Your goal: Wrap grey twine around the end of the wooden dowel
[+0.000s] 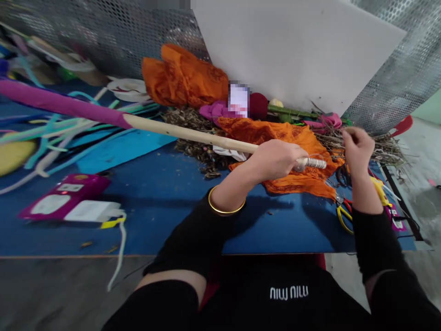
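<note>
My left hand [277, 158] is closed around a long pale wooden stick [193, 134], held slantwise above the table. Purple cloth [65, 103] covers the stick's far left part. Just past my fingers, its right tip [316, 163] is wound with ribbed white material. My right hand [359, 149] is raised to the right of that tip and apart from it, fingers curled in a pinch. Anything between those fingers is too small to make out. Below the left hand lies a crumpled orange cloth [289, 133]. Yellow-handled scissors [344, 218] rest near my right wrist.
On the blue table [165, 230] are a purple packet [65, 195], coloured tubes [51, 138], dried plant matter [193, 122] and twigs [382, 149]. A phone [239, 99] stands before a white board [292, 50]. A yellow glue gun [381, 191] lies at right.
</note>
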`<state>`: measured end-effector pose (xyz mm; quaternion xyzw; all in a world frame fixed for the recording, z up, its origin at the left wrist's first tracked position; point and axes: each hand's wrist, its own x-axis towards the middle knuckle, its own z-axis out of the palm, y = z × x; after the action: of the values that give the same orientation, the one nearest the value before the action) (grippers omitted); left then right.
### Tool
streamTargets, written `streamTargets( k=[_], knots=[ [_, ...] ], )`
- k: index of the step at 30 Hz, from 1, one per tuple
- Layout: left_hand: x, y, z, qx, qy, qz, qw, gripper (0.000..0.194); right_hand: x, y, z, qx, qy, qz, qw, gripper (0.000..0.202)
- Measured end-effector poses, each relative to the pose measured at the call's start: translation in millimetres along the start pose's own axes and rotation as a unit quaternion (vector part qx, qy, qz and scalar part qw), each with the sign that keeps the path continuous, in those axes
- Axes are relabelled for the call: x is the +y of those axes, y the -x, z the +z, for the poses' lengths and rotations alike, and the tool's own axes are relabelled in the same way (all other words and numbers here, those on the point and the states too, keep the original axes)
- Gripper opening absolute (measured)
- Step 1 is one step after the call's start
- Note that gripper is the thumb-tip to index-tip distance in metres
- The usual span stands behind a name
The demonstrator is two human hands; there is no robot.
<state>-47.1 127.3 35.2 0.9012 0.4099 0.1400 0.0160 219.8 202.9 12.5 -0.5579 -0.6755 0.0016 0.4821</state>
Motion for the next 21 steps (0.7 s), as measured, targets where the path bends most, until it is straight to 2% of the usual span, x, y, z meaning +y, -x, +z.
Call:
streamTargets(
  k=[3,5,6,7,9,12,14,17,19,21],
  knots=[
    [0.3,-2.2,0.9,-0.02,0.004,0.025,0.999,0.027,1.9,-79.1,36.2,-0.099,0.173,-0.02,0.98,0.03],
    [1.6,-3.5,2.6,-0.032,0.01,0.045,0.998,0.026,2.0,-120.4,74.4,-0.202,0.274,-0.036,0.94,0.038],
    [2.3,-4.0,3.4,-0.036,0.016,0.051,0.998,0.025,2.2,-135.2,94.2,-0.259,0.321,-0.047,0.91,0.042],
    [2.7,-4.3,4.1,-0.039,0.022,0.052,0.998,0.024,2.9,-146.2,113.0,-0.315,0.359,-0.055,0.877,0.045],
    [2.8,-4.6,5.2,-0.043,0.028,0.05,0.997,0.023,6.1,-158.1,144.5,-0.376,0.391,-0.047,0.839,0.044],
    [1.6,-5.0,6.3,-0.053,0.024,0.043,0.997,0.022,16.0,-160.8,171.0,-0.413,0.41,-0.019,0.813,0.039],
    [0.6,-5.5,7.0,-0.057,0.026,0.047,0.997,0.022,24.5,-159.7,174.3,-0.418,0.419,-0.013,0.806,0.039],
    [0.5,-6.9,8.0,-0.066,0.033,0.063,0.995,0.023,34.1,-159.9,159.3,-0.394,0.417,-0.037,0.818,0.044],
    [1.8,-8.3,8.2,-0.08,0.037,0.069,0.994,0.026,32.8,-160.7,138.9,-0.339,0.405,-0.101,0.843,0.045],
    [3.8,-9.6,7.6,-0.09,0.043,0.071,0.992,0.028,21.5,-159.8,113.7,-0.272,0.394,-0.191,0.857,0.043]
  ],
)
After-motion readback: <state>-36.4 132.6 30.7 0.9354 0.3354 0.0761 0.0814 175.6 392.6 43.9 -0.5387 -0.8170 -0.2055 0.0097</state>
